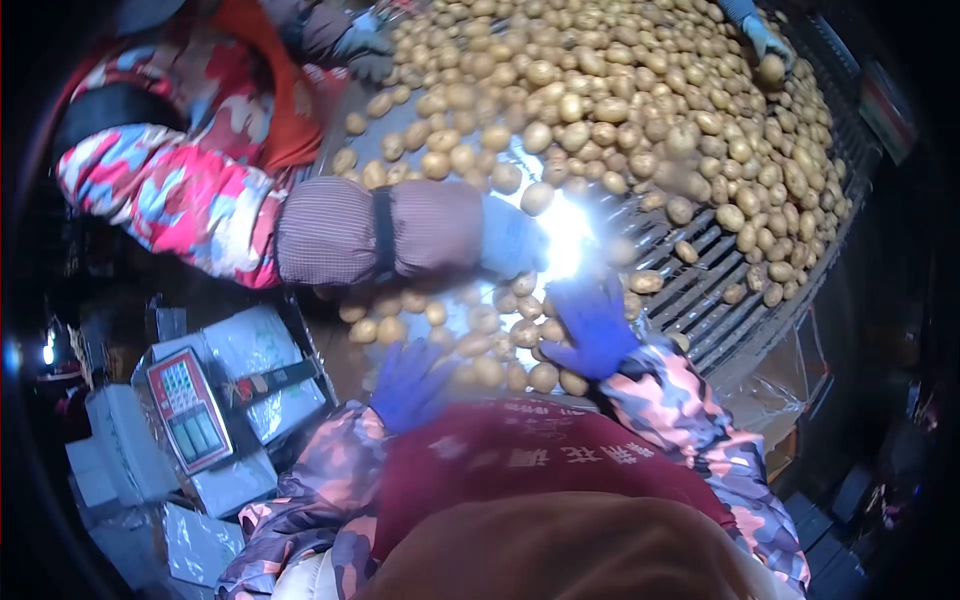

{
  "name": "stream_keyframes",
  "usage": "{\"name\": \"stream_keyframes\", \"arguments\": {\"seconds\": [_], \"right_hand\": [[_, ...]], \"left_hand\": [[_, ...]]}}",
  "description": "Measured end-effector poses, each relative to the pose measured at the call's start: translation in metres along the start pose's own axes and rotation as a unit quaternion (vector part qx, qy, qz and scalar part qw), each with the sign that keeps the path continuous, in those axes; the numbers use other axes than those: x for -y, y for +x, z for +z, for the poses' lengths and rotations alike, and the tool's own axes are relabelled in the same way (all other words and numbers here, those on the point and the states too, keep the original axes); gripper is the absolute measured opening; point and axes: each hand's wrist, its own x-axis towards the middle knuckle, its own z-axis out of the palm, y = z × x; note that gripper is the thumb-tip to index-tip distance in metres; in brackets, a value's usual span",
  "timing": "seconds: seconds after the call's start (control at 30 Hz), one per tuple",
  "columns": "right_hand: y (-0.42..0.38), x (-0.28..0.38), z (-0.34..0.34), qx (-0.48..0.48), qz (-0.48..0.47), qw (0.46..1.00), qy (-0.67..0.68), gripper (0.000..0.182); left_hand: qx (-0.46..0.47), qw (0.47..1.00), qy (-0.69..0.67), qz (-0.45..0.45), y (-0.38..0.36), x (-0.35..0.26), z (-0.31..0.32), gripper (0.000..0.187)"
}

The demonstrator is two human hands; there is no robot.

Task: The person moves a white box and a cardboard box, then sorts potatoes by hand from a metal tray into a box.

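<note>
Many potatoes [605,108] are heaped across the slatted table [700,310], with a looser group near its front edge. My right hand [590,325], in a purple glove, lies with fingers spread against the potatoes at the front, holding none that I can see. My left hand [410,385], gloved in purple too, rests at the front edge left of that loose group, its fingers apart and nothing visible in it. Bright glare washes out the surface just beyond my right hand.
A co-worker's sleeved arm [340,230] reaches in from the left, its gloved hand [512,238] close to my right hand. Other gloved hands are at the back left [368,52] and back right [768,45]. A scale display [190,410] and wrapped boxes [250,350] stand at left.
</note>
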Motion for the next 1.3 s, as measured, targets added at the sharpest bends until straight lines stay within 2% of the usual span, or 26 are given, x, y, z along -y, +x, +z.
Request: {"name": "stream_keyframes", "arguments": {"seconds": [0.03, 0.1, 0.13, 0.23, 0.37, 0.43, 0.5, 0.6, 0.63, 0.67, 0.7, 0.73, 0.77, 0.83, 0.87, 0.9, 0.93, 0.97, 1.0, 1.03, 1.13, 1.2, 1.23, 1.3], "right_hand": [[-0.014, 0.003, -0.007, 0.079, -0.015, 0.997, -0.005, 0.050], [-0.033, 0.009, -0.009, 0.145, -0.085, 0.984, 0.065, 0.052], [-0.037, 0.013, -0.006, 0.176, -0.119, 0.972, 0.096, 0.053], [-0.038, 0.017, 0.032, 0.163, -0.213, 0.962, 0.045, 0.053], [0.016, 0.025, 0.061, 0.145, -0.187, 0.960, 0.151, 0.049], [0.032, 0.020, 0.078, 0.070, -0.256, 0.962, 0.065, 0.050], [0.034, 0.025, 0.079, 0.038, -0.271, 0.961, 0.030, 0.051], [0.026, 0.044, 0.023, 0.079, -0.157, 0.980, 0.088, 0.051], [0.011, 0.050, 0.006, -0.013, -0.048, 0.995, 0.084, 0.051], [-0.015, 0.030, -0.001, -0.048, 0.000, 0.999, -0.026, 0.051], [-0.030, 0.028, -0.018, -0.069, 0.107, 0.992, -0.016, 0.054], [-0.050, 0.017, -0.027, -0.094, 0.169, 0.974, -0.115, 0.054], [-0.097, -0.029, 0.006, -0.168, 0.209, 0.929, -0.255, 0.055], [-0.157, -0.090, 0.062, -0.157, 0.263, 0.909, -0.285, 0.059], [-0.131, -0.068, 0.044, -0.003, 0.309, 0.912, -0.271, 0.060], [-0.089, -0.028, 0.026, 0.151, 0.347, 0.892, -0.249, 0.061], [-0.067, 0.001, 0.034, -0.059, 0.341, 0.927, -0.143, 0.056], [-0.035, 0.030, 0.016, 0.000, 0.322, 0.947, -0.009, 0.058], [-0.003, 0.060, -0.001, 0.061, 0.318, 0.938, 0.128, 0.061], [-0.011, 0.049, 0.046, 0.051, 0.260, 0.955, 0.133, 0.063], [-0.013, 0.038, 0.103, 0.006, 0.116, 0.956, 0.268, 0.079], [-0.041, 0.026, 0.124, 0.022, 0.098, 0.932, 0.349, 0.081], [-0.056, 0.019, 0.111, 0.040, 0.033, 0.970, 0.238, 0.081], [-0.083, 0.002, 0.093, 0.063, -0.040, 0.982, 0.172, 0.079]], "left_hand": [[-0.021, 0.999, -0.008, -0.023, -0.010, 0.002, 0.002, 0.066], [-0.058, 0.996, -0.025, -0.067, -0.023, 0.005, 0.007, 0.070], [-0.110, 0.992, -0.012, -0.059, -0.025, 0.008, 0.013, 0.073], [-0.108, 0.992, -0.014, -0.061, -0.026, 0.014, 0.023, 0.072], [-0.133, 0.990, -0.010, -0.039, -0.038, 0.021, 0.033, 0.072], [-0.123, 0.991, -0.017, -0.042, -0.041, 0.023, 0.039, 0.073], [-0.119, 0.992, -0.015, -0.046, -0.042, 0.024, 0.042, 0.073], [-0.110, 0.992, -0.014, -0.061, -0.043, 0.024, 0.043, 0.072], [-0.104, 0.992, -0.017, -0.069, -0.042, 0.022, 0.041, 0.072], [-0.098, 0.992, -0.022, -0.077, -0.040, 0.019, 0.041, 0.072], [-0.107, 0.991, -0.024, -0.073, -0.038, 0.019, 0.043, 0.071], [-0.116, 0.990, -0.025, -0.070, -0.038, 0.020, 0.046, 0.071], [-0.124, 0.990, -0.025, -0.069, -0.038, 0.021, 0.047, 0.070], [-0.143, 0.987, -0.020, -0.066, -0.036, 0.019, 0.048, 0.068], [-0.152, 0.986, -0.015, -0.064, -0.037, 0.018, 0.048, 0.067], [-0.152, 0.986, -0.023, -0.065, -0.035, 0.017, 0.046, 0.067], [-0.151, 0.986, -0.029, -0.065, -0.033, 0.016, 0.041, 0.066], [-0.148, 0.986, -0.034, -0.065, -0.032, 0.013, 0.037, 0.065], [-0.127, 0.988, -0.041, -0.077, -0.032, 0.011, 0.032, 0.065], [-0.108, 0.989, -0.047, -0.087, -0.030, 0.010, 0.027, 0.066], [-0.094, 0.992, -0.030, -0.081, -0.031, 0.010, 0.029, 0.068], [-0.095, 0.992, -0.013, -0.083, -0.031, 0.008, 0.028, 0.069], [-0.088, 0.992, -0.011, -0.089, -0.030, 0.006, 0.027, 0.069], [-0.080, 0.991, -0.005, -0.103, -0.025, 0.002, 0.025, 0.069]]}}
